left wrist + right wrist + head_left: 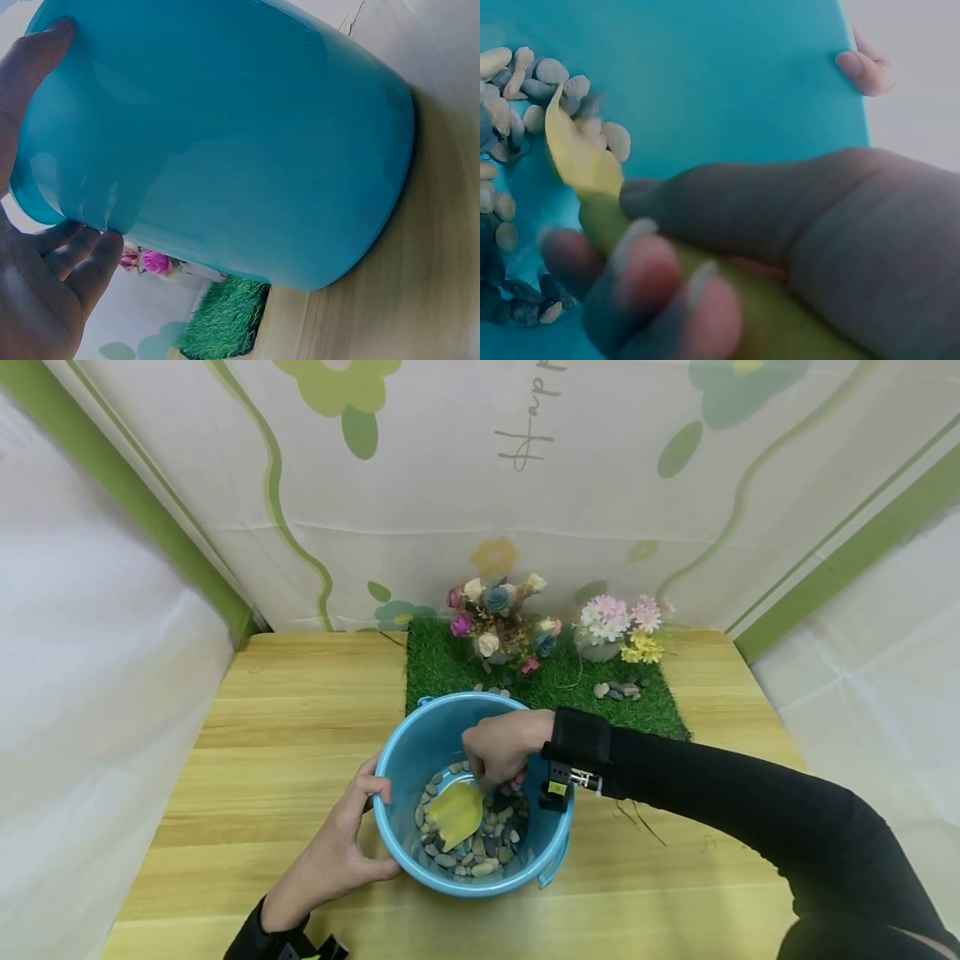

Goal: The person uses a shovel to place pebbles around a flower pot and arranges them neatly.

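A blue bucket point(408, 752) stands on the wooden table, with several pebbles point(480, 852) lying on its bottom. My left hand point(345, 835) grips the bucket's left side at the rim, its fingertips hooked over the edge and its thumb against the outer wall. In the left wrist view the thumb and fingers press the wall point(225, 135) from two sides. My right hand point(502, 743) reaches down inside the bucket, its fingers curled round the handle of a yellow toy shovel point(456, 814). The shovel's blade point(581, 154) is near the pebbles; whether it touches them I cannot tell.
Behind the bucket lies a green artificial turf mat point(427, 668). On it are a mixed flower arrangement point(498, 618), a pot of pink and yellow flowers point(618, 627) and a small pile of stones point(621, 690). The bucket's handle point(555, 862) hangs at its right side. A patterned curtain point(450, 493) closes off the back.
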Demonstrator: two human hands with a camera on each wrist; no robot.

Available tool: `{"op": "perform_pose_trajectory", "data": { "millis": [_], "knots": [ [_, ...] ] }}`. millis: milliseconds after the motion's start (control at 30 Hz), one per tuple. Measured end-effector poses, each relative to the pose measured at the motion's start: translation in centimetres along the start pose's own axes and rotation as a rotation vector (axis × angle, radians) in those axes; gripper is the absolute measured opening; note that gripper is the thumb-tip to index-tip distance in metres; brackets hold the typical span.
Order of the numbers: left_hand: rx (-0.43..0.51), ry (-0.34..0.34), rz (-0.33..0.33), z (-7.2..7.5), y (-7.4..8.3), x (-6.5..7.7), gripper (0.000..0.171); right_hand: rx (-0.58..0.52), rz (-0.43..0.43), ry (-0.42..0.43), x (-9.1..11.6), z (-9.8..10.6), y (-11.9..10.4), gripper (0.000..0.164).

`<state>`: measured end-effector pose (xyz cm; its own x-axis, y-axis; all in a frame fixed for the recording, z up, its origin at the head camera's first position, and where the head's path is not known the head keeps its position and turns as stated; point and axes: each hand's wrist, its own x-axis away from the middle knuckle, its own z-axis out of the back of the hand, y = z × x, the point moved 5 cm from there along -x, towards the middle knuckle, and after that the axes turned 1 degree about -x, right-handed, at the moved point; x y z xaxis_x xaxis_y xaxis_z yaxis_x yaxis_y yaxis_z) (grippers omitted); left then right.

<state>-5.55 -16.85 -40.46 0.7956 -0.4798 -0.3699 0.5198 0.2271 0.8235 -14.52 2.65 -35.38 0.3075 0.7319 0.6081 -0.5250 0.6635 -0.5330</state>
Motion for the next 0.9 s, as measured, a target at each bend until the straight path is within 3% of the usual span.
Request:
{"op": "perform_pose_trajectory", "data": {
  "millis": [300,600,900],
  "knots": [
    [-0.004,-0.004,-0.007,0.0,-0.2,0.1,0.070,-0.009,0.035,-0.009,0.0,0.2,0.0,0.031],
    [-0.002,-0.006,-0.006,-0.1,-0.2,0.0,0.069,0.035,0.038,0.050,-0.7,0.3,-0.2,0.041],
    [-0.003,-0.008,-0.014,-0.1,-0.1,-0.1,0.069,-0.031,0.080,-0.022,-1.1,0.1,0.5,0.034]
  ]
}}
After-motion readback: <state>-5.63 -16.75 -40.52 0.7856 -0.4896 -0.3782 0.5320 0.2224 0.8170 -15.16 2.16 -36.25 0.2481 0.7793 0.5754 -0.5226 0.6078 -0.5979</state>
